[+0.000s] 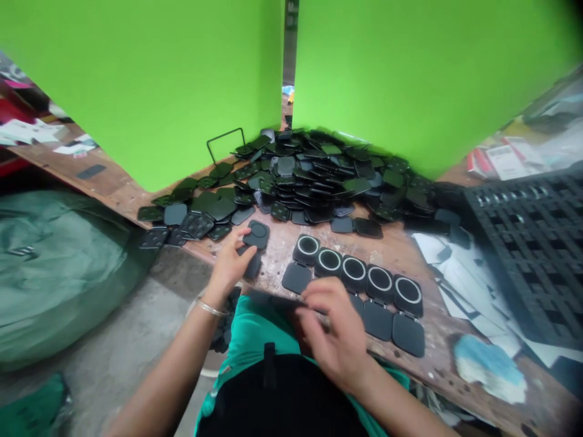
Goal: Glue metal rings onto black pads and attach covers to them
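Note:
My left hand, with a bracelet at the wrist, holds the near-left side of a small black folding pad at the table edge. One square of the pad bears a round disc, and the fingers cover part of the rest. My right hand is blurred and pinches a thin dark flat piece over my lap. Beyond it stands a row of several unfolded black charging pads, each with a white ring on its upper square and a plain lower square. My right hand hides part of that row.
Many loose black square plates lie heaped against the green panels. At right are a black slotted foam tray, white paper pieces and a blue-white cloth. A green sack stands at left.

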Tool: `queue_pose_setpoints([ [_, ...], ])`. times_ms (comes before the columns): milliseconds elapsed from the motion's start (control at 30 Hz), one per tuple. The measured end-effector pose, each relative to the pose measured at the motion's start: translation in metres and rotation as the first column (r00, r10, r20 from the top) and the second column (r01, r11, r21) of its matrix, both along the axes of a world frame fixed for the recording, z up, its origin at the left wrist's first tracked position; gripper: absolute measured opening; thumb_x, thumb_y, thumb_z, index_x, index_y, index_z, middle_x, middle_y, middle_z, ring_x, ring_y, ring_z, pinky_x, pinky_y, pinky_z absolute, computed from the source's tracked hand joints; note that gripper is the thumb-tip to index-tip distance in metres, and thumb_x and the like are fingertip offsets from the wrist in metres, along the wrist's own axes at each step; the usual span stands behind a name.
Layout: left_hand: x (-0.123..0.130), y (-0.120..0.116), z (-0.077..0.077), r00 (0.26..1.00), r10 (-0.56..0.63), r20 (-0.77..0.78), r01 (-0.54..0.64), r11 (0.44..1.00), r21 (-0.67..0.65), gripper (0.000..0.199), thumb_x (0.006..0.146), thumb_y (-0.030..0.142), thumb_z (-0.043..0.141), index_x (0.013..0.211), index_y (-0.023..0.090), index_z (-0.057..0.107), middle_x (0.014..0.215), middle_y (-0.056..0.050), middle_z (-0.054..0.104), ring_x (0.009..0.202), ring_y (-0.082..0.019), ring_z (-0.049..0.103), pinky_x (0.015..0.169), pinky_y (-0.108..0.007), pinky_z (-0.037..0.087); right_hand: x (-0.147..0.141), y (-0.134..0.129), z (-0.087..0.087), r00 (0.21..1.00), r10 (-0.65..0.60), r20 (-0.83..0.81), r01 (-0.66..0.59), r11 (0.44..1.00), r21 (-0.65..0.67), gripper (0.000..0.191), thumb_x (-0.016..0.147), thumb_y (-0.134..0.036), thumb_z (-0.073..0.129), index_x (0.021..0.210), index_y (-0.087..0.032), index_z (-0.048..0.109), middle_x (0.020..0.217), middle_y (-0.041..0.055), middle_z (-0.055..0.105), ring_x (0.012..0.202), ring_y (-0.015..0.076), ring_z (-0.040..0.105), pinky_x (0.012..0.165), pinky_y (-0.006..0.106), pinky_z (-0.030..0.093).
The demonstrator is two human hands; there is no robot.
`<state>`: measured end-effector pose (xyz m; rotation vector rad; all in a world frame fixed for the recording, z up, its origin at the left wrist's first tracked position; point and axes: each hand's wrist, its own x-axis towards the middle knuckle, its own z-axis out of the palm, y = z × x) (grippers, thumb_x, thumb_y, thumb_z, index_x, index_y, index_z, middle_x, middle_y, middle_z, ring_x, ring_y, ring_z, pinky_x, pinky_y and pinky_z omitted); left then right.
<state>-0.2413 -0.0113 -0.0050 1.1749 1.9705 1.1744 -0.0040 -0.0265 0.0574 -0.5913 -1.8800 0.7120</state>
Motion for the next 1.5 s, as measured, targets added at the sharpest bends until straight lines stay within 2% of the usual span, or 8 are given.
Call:
queue_pose_setpoints([
  [100,-0.015,-0.004,0.002,0.996,-0.042,-0.073,0.038,0.998,-0.059,0.035,0.073,0.029,0.067,0.107,0.018,0.067,0.101,-0.009,0.068,0.095,-0.028,0.064,0.091,-0.045,0.051,0.017,0.018,-0.006,0.991,-0.132,0.026,0.132,0.909,-0.396,0.010,0.089,-0.022,0.059,0.079,-0.021,0.056,0.082,0.0028,0.058,0.079,0.0163,0.056,0.072,0.030,0.046],
  [200,-0.009,-0.007,0.010,0.953,0.002,-0.303,-0.017,0.999,-0.045,0.036,0.072,0.026,0.072,0.108,0.020,0.068,0.123,-0.013,0.057,0.121,-0.036,0.049,0.108,-0.056,0.035,0.039,0.035,-0.017,0.973,-0.214,0.081,0.209,0.686,-0.697,0.022,0.081,-0.037,0.069,0.072,-0.020,0.058,0.073,0.0001,0.054,0.069,0.0141,0.049,0.063,0.026,0.042],
  [367,0.044,-0.006,0.016,0.798,-0.156,-0.582,0.134,0.988,-0.081,0.042,0.084,0.038,0.070,0.115,0.014,0.056,0.115,-0.016,0.055,0.109,-0.033,0.050,0.098,-0.049,0.042,0.065,0.049,-0.032,0.948,-0.317,0.038,0.191,0.466,-0.864,0.036,0.062,-0.048,0.083,0.067,-0.019,0.062,0.065,-0.0019,0.053,0.061,0.0119,0.044,0.058,0.025,0.036],
  [533,0.081,0.002,0.005,0.808,-0.324,-0.492,0.281,0.946,-0.162,0.062,0.076,0.033,0.080,0.125,0.016,0.047,0.111,-0.013,0.056,0.106,-0.032,0.053,0.095,-0.047,0.044,0.073,0.049,-0.033,0.945,-0.325,0.022,0.172,0.442,-0.880,0.038,0.058,-0.048,0.085,0.063,-0.019,0.062,0.060,-0.0031,0.052,0.057,0.0108,0.042,0.057,0.025,0.034],
  [733,0.059,0.019,0.002,0.938,-0.282,-0.199,0.242,0.949,-0.204,0.075,0.063,0.023,0.082,0.130,0.014,0.049,0.098,-0.009,0.065,0.099,-0.033,0.062,0.092,-0.047,0.048,0.086,0.048,-0.032,0.951,-0.308,0.021,0.161,0.438,-0.884,0.038,0.059,-0.051,0.084,0.065,-0.019,0.064,0.060,-0.0017,0.055,0.056,0.0112,0.043,0.054,0.024,0.035],
  [967,0.053,0.015,0.032,0.944,-0.329,0.030,0.329,0.927,-0.180,0.032,0.082,0.042,0.061,0.099,0.017,0.070,0.100,-0.006,0.073,0.094,-0.027,0.067,0.084,-0.035,0.053,0.098,0.054,-0.022,0.971,-0.239,-0.016,0.091,0.432,-0.897,0.038,0.053,-0.046,0.087,0.055,-0.018,0.063,0.088,0.0074,0.067,0.081,0.0197,0.059,0.067,0.028,0.046],
  [1200,0.098,-0.005,0.051,0.501,-0.280,0.819,0.660,0.736,-0.152,0.032,0.071,0.036,0.078,0.094,0.015,0.069,0.075,-0.006,0.072,0.069,-0.019,0.069,0.065,-0.028,0.057,0.108,0.057,-0.003,0.978,-0.179,-0.108,-0.068,0.217,-0.974,0.039,0.048,-0.039,0.092,0.055,-0.016,0.061,0.071,0.0014,0.062,0.061,0.0103,0.052,0.057,0.024,0.045],
  [1500,0.118,-0.006,0.052,0.499,-0.278,0.821,0.710,0.674,-0.204,0.035,0.070,0.030,0.075,0.101,0.015,0.071,0.073,-0.007,0.072,0.064,-0.018,0.070,0.056,-0.024,0.058,0.108,0.050,-0.010,0.982,-0.130,-0.137,-0.114,0.168,-0.979,0.040,0.049,-0.039,0.091,0.054,-0.014,0.059,0.077,0.0014,0.064,0.061,0.0096,0.055,0.058,0.025,0.050],
])
